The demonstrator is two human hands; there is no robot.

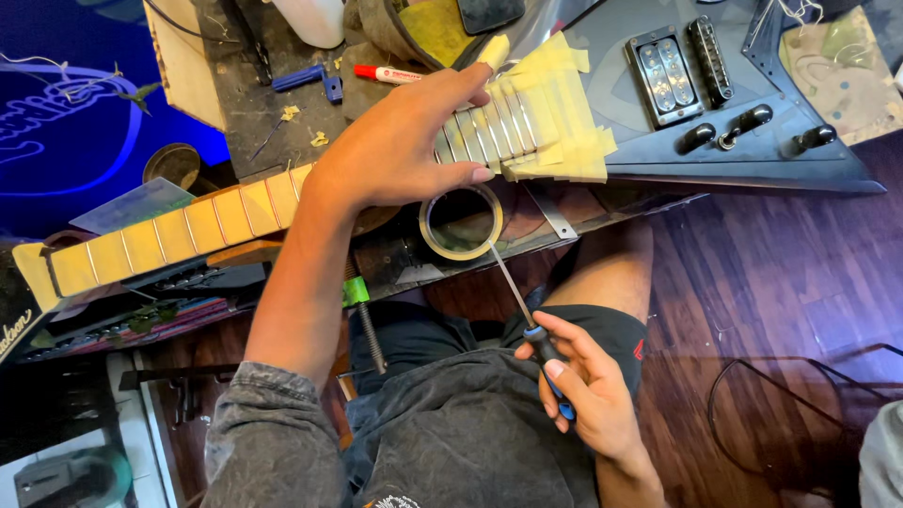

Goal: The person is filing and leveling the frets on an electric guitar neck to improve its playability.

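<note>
A dark angular electric guitar body (752, 155) lies across the workbench, its neck (179, 226) running left with masking tape over the fretboard between the frets. My left hand (400, 141) rests on the neck near the body, fingers wrapped over the taped frets (546, 122). Lower down, over my lap, my right hand (583, 390) grips a thin file or screwdriver with a black and blue handle (550, 362); its metal shaft points up toward a roll of masking tape (461, 223) lying just below the neck.
A red marker (388, 73), a blue clamp (310, 80) and tape scraps lie on the bench behind the neck. A white container (315, 19) stands at the back. Dark wooden floor (752, 301) lies to the right, with a cable loop (781, 414).
</note>
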